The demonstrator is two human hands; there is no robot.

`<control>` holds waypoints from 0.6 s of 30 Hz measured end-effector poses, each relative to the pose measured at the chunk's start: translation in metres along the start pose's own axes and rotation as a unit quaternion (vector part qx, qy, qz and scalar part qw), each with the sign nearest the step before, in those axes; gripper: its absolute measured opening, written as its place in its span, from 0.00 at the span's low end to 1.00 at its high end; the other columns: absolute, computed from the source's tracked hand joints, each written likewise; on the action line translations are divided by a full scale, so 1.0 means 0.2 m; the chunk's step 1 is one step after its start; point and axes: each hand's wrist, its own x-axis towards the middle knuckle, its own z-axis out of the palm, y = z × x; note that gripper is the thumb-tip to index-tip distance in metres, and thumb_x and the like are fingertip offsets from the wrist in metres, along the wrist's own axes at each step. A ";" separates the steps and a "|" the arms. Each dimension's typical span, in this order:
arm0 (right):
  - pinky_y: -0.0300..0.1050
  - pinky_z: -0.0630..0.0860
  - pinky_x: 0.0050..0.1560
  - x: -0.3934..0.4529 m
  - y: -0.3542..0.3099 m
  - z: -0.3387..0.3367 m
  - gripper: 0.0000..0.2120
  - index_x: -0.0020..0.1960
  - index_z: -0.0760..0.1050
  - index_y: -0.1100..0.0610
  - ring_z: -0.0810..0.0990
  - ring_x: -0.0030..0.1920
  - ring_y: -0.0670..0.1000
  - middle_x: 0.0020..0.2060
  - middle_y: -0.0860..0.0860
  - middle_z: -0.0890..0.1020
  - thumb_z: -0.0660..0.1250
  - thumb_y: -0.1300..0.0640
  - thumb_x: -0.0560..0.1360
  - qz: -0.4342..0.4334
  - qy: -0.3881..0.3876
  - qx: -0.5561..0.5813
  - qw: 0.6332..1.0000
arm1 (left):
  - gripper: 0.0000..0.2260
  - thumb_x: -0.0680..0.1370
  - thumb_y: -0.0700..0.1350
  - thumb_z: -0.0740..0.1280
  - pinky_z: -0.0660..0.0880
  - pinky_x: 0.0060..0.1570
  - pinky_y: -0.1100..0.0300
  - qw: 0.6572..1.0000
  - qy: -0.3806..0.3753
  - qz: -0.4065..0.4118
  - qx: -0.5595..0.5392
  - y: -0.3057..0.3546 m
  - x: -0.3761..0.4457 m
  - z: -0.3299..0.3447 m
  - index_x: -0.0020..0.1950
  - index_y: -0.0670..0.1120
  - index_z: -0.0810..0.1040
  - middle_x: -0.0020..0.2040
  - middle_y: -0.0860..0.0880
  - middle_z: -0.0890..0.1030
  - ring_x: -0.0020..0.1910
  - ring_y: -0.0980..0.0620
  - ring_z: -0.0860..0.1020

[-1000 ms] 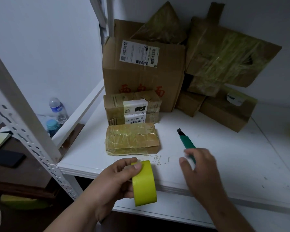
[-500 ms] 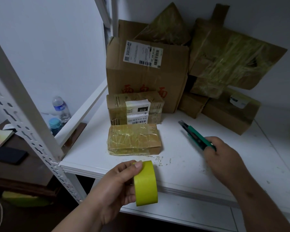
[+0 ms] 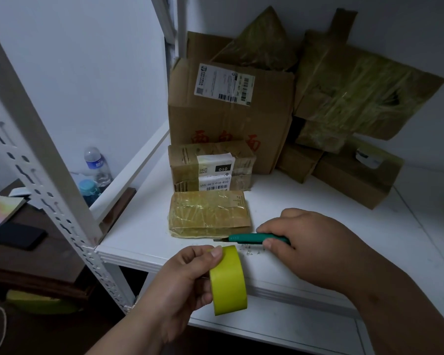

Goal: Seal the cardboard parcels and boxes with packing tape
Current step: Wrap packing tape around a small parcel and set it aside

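Two hands, tape roll and cutter at the shelf's front edge.

Left hand [image 3: 182,283]: grip closed around yellow tape roll [image 3: 228,280], thumb on its rim, held just off the white shelf [image 3: 344,226] front edge. Right hand [image 3: 315,242]: grip pinching green utility knife [image 3: 254,238], blade tip hard to make out, pointing at the roll. Taped flat parcel [image 3: 209,213] lies near the front-left corner; stacked boxes [image 3: 228,116] behind, partly overlapping.
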 end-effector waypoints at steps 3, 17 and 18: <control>0.43 0.68 0.43 0.03 -0.02 -0.01 0.15 0.65 0.72 0.39 0.73 0.49 0.46 0.46 0.43 0.71 0.55 0.44 0.81 -0.006 -0.012 -0.038 0.999 | 0.09 0.60 0.53 0.77 0.71 0.41 0.56 1.000 -0.006 0.004 0.005 0.01 0.00 0.00 0.37 0.52 0.84 0.39 0.45 0.75 0.38 0.48 0.72; 0.46 0.64 0.43 0.05 0.00 0.00 0.16 0.66 0.73 0.41 0.73 0.50 0.49 0.47 0.46 0.72 0.55 0.49 0.81 0.001 -0.030 -0.146 0.989 | 0.10 0.65 0.39 0.73 0.77 0.39 0.55 1.000 -0.004 -0.002 -0.019 0.04 0.04 -0.02 0.45 0.40 0.79 0.36 0.44 0.81 0.35 0.48 0.79; 0.45 0.67 0.43 0.05 0.02 0.00 0.17 0.67 0.73 0.40 0.74 0.50 0.48 0.49 0.45 0.74 0.54 0.48 0.81 0.011 -0.032 -0.134 0.990 | 0.11 0.65 0.38 0.72 0.78 0.39 0.55 1.000 -0.006 -0.007 -0.022 0.05 0.04 -0.03 0.47 0.39 0.79 0.37 0.44 0.81 0.35 0.48 0.79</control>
